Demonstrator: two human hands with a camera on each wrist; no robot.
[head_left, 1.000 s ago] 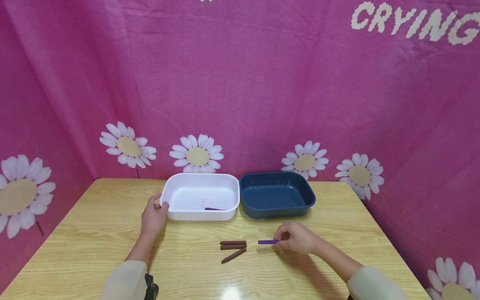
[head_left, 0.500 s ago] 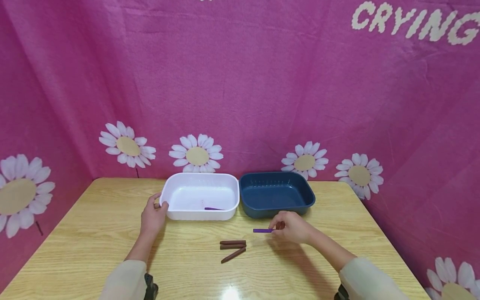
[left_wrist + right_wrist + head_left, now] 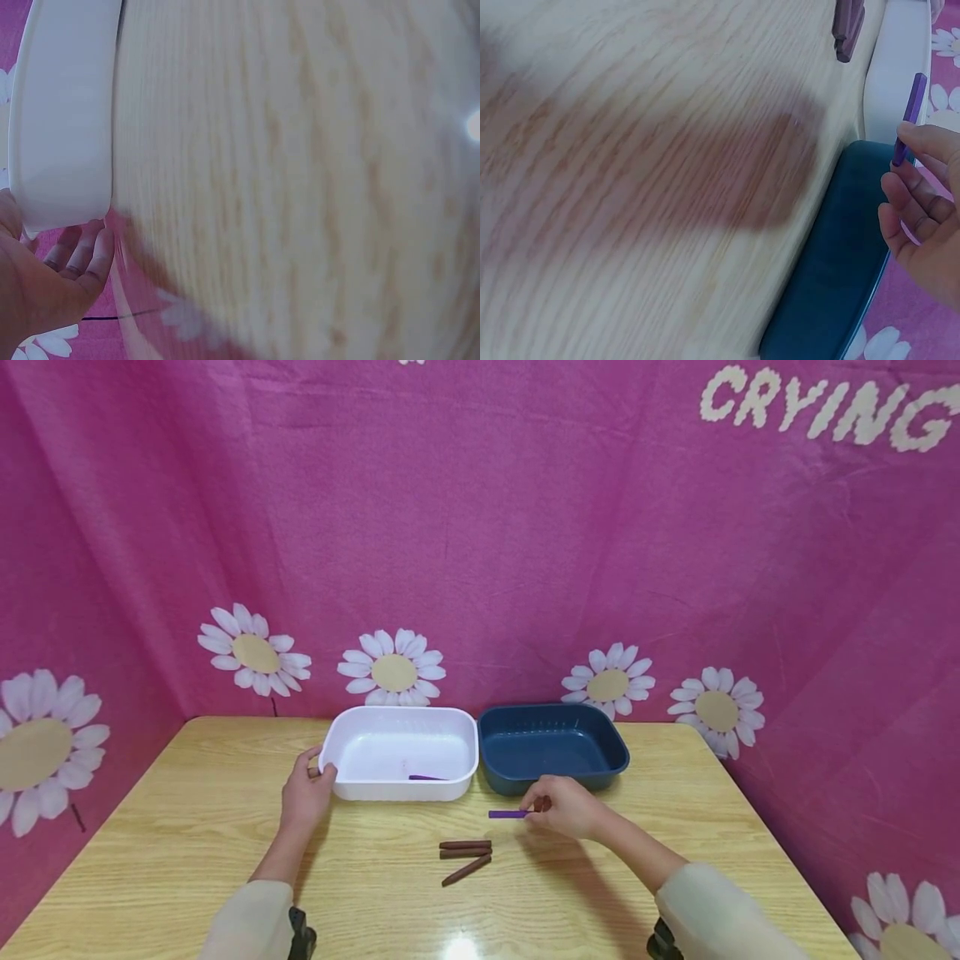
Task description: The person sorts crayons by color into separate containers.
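My right hand (image 3: pixel 572 810) pinches a purple crayon (image 3: pixel 504 814) between thumb and fingertips. The crayon points left, in front of the dark blue basin (image 3: pixel 501 782); the right wrist view shows its faceted sides. On the left, my left hand (image 3: pixel 306 800) holds the near left corner of the white basin (image 3: pixel 401 791), thumb at the rim and fingers against the outer wall. Another purple crayon (image 3: pixel 427 777) lies inside that white basin. Three brown crayons (image 3: pixel 466 844) lie on the table before the basins, two side by side and one slanted.
Both basins stand side by side at the back of the wooden table (image 3: pixel 187 827), their ends close together. Behind and beside them hangs a pink cloth (image 3: pixel 465 543) with printed daisies. Light glares on the table's near edge (image 3: pixel 461 948).
My right hand has carried the purple crayon away from me and leftward, from beside the brown crayons to near the gap between the basins. My left hand stays at the white basin.
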